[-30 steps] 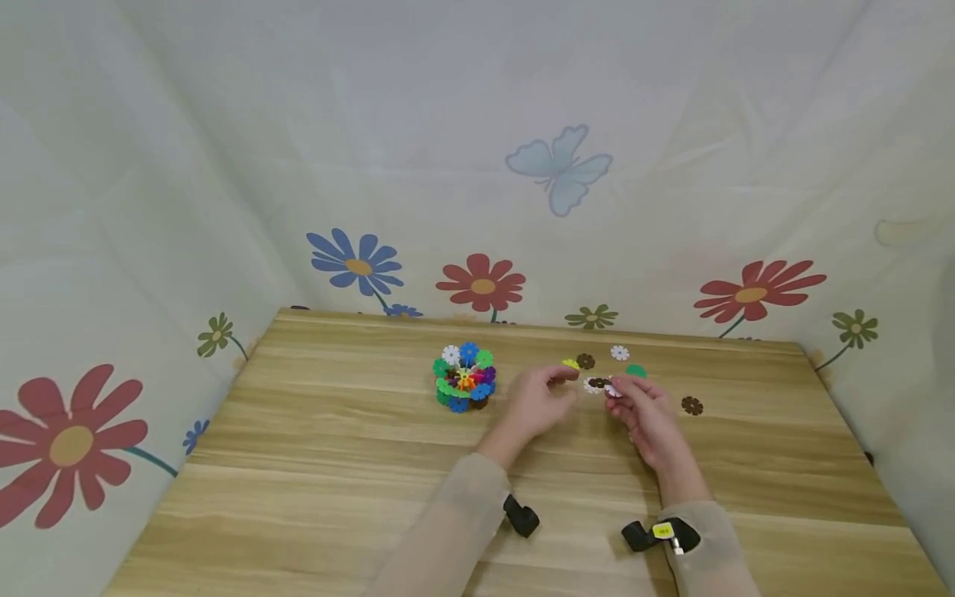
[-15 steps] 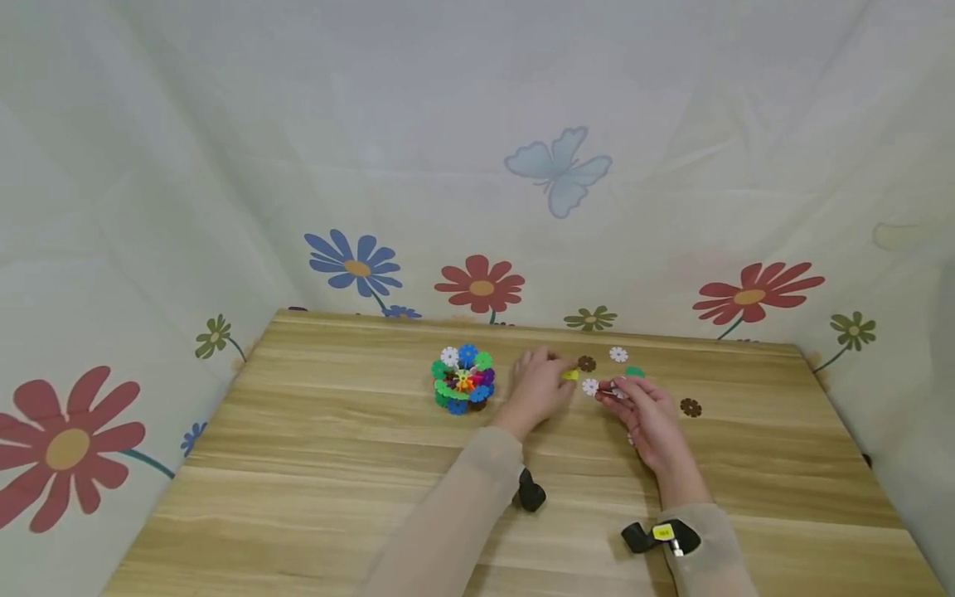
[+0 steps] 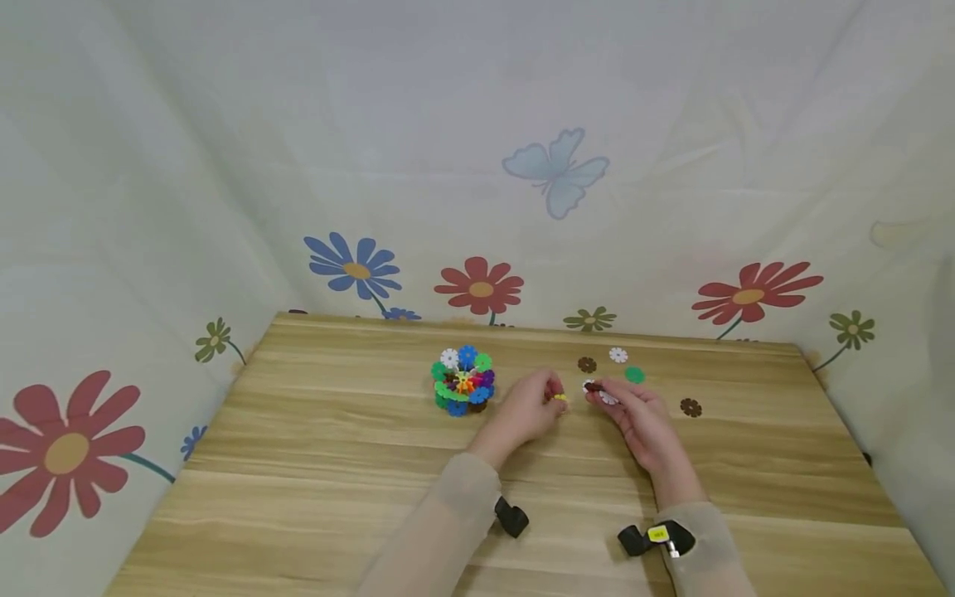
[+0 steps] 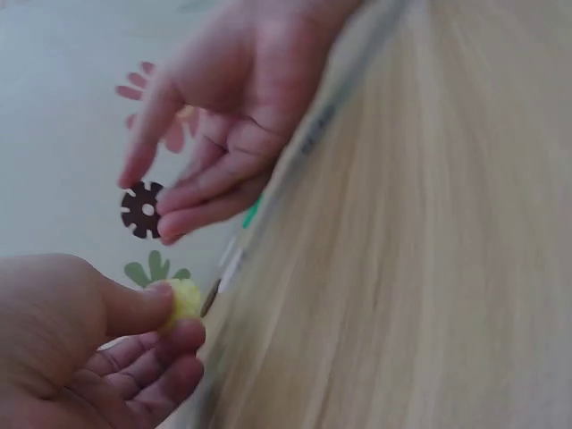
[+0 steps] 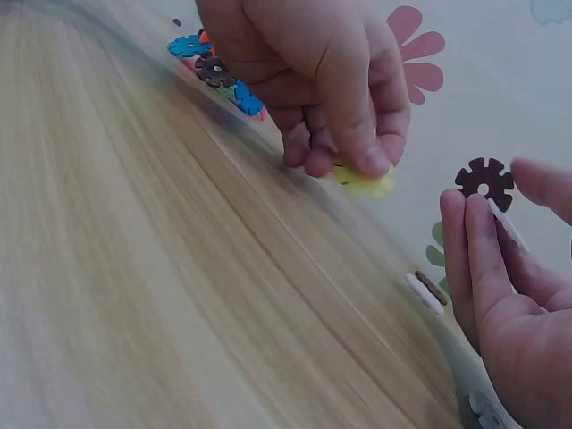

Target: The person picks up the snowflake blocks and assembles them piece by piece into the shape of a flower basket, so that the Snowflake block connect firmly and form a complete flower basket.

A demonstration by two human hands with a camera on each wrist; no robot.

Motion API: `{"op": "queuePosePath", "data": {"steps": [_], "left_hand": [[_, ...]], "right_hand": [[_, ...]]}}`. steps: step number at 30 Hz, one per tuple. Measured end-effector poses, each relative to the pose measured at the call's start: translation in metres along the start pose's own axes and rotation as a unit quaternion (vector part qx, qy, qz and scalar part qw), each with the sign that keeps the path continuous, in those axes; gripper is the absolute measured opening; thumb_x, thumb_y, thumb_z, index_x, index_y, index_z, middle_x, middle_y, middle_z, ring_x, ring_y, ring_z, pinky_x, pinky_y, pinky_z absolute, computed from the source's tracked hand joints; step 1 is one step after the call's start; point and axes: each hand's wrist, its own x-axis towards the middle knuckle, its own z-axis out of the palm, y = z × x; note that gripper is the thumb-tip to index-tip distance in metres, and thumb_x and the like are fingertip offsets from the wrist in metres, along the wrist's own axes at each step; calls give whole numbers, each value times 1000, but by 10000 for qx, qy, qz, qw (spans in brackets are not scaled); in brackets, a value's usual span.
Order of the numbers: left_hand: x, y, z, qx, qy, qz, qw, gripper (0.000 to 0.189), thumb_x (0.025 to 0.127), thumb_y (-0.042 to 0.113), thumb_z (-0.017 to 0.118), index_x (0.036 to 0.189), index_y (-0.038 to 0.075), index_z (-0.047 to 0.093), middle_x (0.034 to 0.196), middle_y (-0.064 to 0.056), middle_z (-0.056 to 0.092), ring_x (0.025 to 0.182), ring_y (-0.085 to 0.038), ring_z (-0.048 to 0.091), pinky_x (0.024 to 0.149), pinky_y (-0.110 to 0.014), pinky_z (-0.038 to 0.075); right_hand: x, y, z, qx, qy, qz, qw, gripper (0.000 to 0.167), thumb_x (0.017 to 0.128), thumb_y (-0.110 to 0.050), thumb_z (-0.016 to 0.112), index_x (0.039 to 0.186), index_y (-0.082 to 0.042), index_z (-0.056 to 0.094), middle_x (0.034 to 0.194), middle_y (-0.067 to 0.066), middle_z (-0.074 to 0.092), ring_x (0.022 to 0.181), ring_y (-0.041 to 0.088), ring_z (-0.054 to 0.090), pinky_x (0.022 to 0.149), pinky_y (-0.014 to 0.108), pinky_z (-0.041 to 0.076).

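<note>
One yellow disc (image 5: 368, 183) is pinched in the left hand (image 3: 525, 406), its visible long axis nearly level in the right wrist view. One brown disc (image 5: 483, 186), seen face-on there, and one white disc (image 5: 508, 225), edge-on and slanting, are held in the right hand (image 3: 647, 423). Two loose brown discs (image 3: 690, 407), two loose white discs (image 3: 618, 355), one green disc (image 3: 634, 376) and one multicoloured assembly (image 3: 462, 381) are spread on the table (image 3: 336, 481).

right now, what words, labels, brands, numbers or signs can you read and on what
No text can be read.
Yellow label on the right wrist device: too small to read.
Dark marks on the table edge, left wrist view: too blurred to tell if they're letters.
</note>
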Motion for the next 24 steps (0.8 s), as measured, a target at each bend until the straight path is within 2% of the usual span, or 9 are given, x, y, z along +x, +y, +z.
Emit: {"op": "queuePosePath", "data": {"steps": [2,5,6,8,11,16,21,24], "left_hand": [[-5,-2,-1,-1066,209,-164,9940,9,104,6,74,111,8,67,92,-1,67,79,-12,68,71,-27,59],[-11,-3,-3,-2442,444,-326,9682,10,105,1,72,115,0,71,93,-5,72,77,-17,77,70,-30,65],[-12,-3,-3,-2786,495,-336,9585,10,105,1,72,115,-1,72,93,-7,74,77,-19,78,70,-32,66],[-14,-3,-4,-3223,552,-335,9444,10,104,1,72,114,-2,74,92,-9,76,77,-22,80,72,-35,67],[-15,-1,-4,-3445,548,-296,9367,10,104,3,74,111,-2,77,90,-10,78,77,-24,81,73,-38,67],[-16,3,-5,-3428,541,-273,9375,9,104,4,74,109,-2,78,89,-10,79,74,-24,81,71,-38,67],[-17,6,-3,-3587,584,-347,9310,9,103,4,75,110,-3,77,89,-12,79,75,-26,81,71,-38,67],[-17,9,-2,-3560,610,-400,9316,9,103,5,75,110,-1,76,90,-11,78,76,-25,81,73,-38,67]], "right_hand": [[0,0,1,-7,-182,0,9998,19,112,-8,62,116,-4,81,113,6,81,104,15,79,103,29,58],[-1,0,2,-44,-351,20,9994,19,112,-7,63,116,-6,81,114,5,81,106,14,79,105,28,57],[-1,0,3,-68,-362,28,9993,18,112,-7,63,115,-7,81,114,4,81,106,14,79,105,28,57],[-1,0,4,-135,-402,40,9991,18,111,-7,64,113,-9,82,114,4,81,106,15,78,105,28,57],[-2,0,3,-218,-552,44,9982,19,111,-5,63,112,-9,82,115,3,81,106,15,78,105,29,57],[-3,-1,2,-223,-809,-14,9965,20,110,-2,63,115,-6,82,118,3,80,108,16,77,107,30,56],[-4,-1,1,-252,-861,-72,9959,21,110,-1,62,116,-7,82,117,2,80,108,15,77,105,29,57],[-4,-1,-1,-306,-885,-152,9955,22,110,0,62,118,-7,81,117,2,80,109,15,77,105,29,57]]}}
